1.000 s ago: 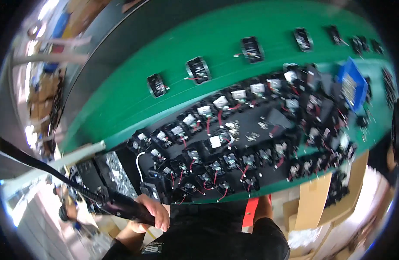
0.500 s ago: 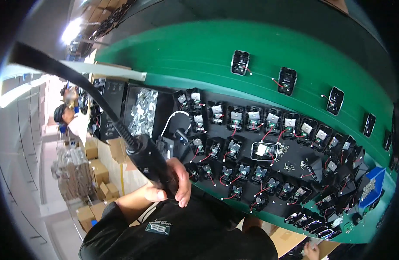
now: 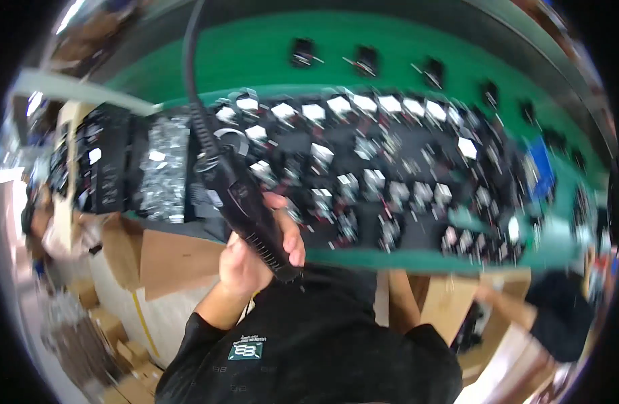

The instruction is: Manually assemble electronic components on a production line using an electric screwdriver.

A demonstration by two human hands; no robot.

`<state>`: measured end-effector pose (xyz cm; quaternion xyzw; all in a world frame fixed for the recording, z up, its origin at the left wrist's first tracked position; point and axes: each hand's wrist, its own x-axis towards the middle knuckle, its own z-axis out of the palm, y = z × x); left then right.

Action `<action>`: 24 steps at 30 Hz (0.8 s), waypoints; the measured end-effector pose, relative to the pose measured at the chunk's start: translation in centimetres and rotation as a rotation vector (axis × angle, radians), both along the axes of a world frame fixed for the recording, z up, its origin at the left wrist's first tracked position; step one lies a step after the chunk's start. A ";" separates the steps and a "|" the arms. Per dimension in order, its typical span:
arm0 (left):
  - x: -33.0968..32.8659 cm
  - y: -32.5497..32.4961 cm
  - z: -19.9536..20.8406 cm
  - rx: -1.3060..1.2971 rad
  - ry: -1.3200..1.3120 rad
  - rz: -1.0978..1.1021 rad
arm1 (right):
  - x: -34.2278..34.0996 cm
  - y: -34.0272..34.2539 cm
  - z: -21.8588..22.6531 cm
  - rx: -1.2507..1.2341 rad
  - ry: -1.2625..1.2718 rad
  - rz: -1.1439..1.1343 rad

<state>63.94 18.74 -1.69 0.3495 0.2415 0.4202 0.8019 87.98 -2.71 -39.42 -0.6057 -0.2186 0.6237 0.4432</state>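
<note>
The left hand (image 3: pixel 245 269) is closed around the lower part of a black handheld tool (image 3: pixel 241 198), thumb and fingers on opposite sides, likely for a firm grip, with the tool slanting in front of the table's near edge (image 3: pixel 363 260) and its cord (image 3: pixel 190 60) leading up away from the fingers. The right forearm (image 3: pixel 404 303) ends at that edge, the right hand hidden, so its state cannot be told. Beyond, blurred dark housings (image 3: pixel 282 113) stand in rows, probably for easy reach.

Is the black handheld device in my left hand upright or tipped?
Slanted in view: the black handheld device runs from upper left to lower right across your left hand; true tilt, cannot tell.
</note>
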 end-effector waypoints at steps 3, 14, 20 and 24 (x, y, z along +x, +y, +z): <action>-0.7 -3.0 -0.8 0.063 0.062 -0.096 | 1.8 -2.8 5.6 -0.298 -0.503 0.472; 9.7 -8.3 -3.4 0.962 0.393 -0.362 | -2.7 2.6 33.6 0.820 -0.143 -0.376; 9.7 -5.7 -2.9 1.263 0.538 -0.039 | 0.8 7.9 34.1 0.968 -0.295 -0.539; 7.7 -4.1 -5.2 1.390 0.683 -0.020 | 4.8 12.7 36.6 1.035 -0.194 -0.609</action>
